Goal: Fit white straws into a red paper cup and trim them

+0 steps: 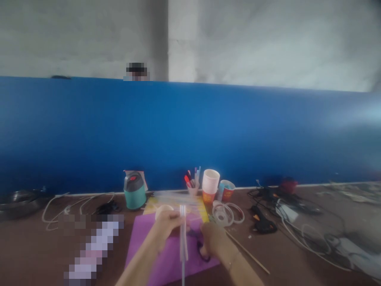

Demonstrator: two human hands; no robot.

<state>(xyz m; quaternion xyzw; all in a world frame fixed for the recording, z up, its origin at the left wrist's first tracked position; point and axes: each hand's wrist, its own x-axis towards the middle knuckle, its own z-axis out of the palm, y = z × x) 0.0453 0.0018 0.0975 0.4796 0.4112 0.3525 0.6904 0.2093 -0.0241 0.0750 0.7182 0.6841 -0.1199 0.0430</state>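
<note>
My left hand (169, 223) is closed, its thumb and fingers pinching a bundle of pale, straight strips that look like drinking straws (183, 238). The bundle stands nearly upright in the view, and one straw reaches down past the others. My right hand (212, 238) is wrapped round dark-handled scissors (203, 253), just right of the straws. The blades are blurred, so I cannot tell whether they touch the straws. A white paper cup (163, 209) is partly hidden behind my left hand. Beneath both hands lies a purple sheet (166, 266), with a yellow sheet (205, 212) beyond it.
Stacked paper cups (211, 184), a cup of pens (193, 188) and another cup (228, 191) stand behind. Tape rolls (222, 214), a wooden stick (248, 253) and a glue gun (263, 222) with cables lie right. A teal bottle (135, 194) stands left, before a blue partition (190, 131).
</note>
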